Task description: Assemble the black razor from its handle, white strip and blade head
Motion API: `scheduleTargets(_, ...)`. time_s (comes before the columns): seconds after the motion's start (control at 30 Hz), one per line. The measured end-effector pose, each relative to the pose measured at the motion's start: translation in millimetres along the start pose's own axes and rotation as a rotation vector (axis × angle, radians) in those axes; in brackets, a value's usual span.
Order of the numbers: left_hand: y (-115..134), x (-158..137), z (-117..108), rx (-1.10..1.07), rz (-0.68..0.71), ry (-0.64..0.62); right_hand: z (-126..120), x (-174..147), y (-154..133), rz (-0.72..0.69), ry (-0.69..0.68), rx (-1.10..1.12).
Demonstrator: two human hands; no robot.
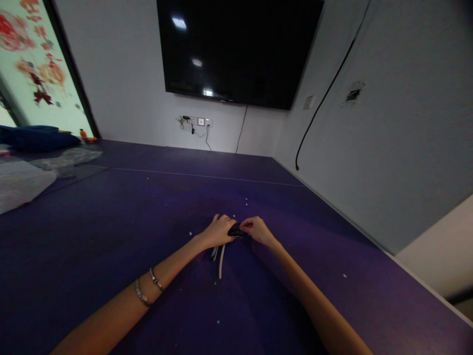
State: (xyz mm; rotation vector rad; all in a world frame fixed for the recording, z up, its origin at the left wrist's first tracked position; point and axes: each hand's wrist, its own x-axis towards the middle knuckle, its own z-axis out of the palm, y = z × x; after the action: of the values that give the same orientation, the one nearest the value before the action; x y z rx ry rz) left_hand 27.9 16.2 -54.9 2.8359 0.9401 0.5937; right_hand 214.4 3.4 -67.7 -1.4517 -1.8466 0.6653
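My left hand [219, 230] is closed around a small black object [235, 230] just above the purple surface; its exact kind is too small to make out. At that object's right end, the fingertips of my right hand [256, 230] are pinched together, and what they grip is hidden. Below my left hand a pale, slightly curved strip [221, 264] sticks out toward me. Beside the strip lies a slim black and silver piece [214, 253], partly covered by the hand. Two bracelets circle my left forearm.
Small white scraps [345, 275] dot the purple surface [166, 296]. Clear plastic sheeting [22, 182] and dark blue cloth [37, 138] lie at the left. A television [240, 49] hangs on the far wall above sockets [201, 121]. A black cable [325, 96] dangles along the right wall.
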Motion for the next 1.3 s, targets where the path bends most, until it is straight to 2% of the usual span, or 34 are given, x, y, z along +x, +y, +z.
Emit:
scheduleTargets(0.33, -0.7, 0.6, 0.0, 0.05, -0.033, -0.049, 1.5, 2.8, 6.1, -0.054, -0.032, -0.042)
scheduleTargets(0.63, 10.7, 0.5, -13.0, 0.079, -0.049, -0.058, -16.7, 4.7, 7.1, -0.05, 0.027, 0.052)
scheduleTargets(0.8, 16.0, 0.5, -45.3, 0.117, -0.244, 0.052, -27.4, 4.8, 1.2, -0.031, 0.063, 0.079)
scheduleTargets(0.87, 18.7, -5.1, -58.7, 0.112, -0.342, 0.014, -31.2, 4.8, -2.7, -0.032, 0.067, 0.084)
scheduleTargets(0.93, 22.2, -14.6, -66.0, 0.117, -0.452, -0.09, -34.2, 4.9, -6.4, -0.036, 0.073, 0.086)
scheduleTargets(1.07, 30.0, -37.6, -58.8, 0.139, -0.542, -0.256, -36.1, 4.6, -12.0, -0.044, 0.078, 0.09)
scheduleTargets(1.3, 36.4, -54.4, -34.8, 0.201, -0.583, -0.274, -32.6, 1.0, -23.5, -0.084, 0.058, 0.084)
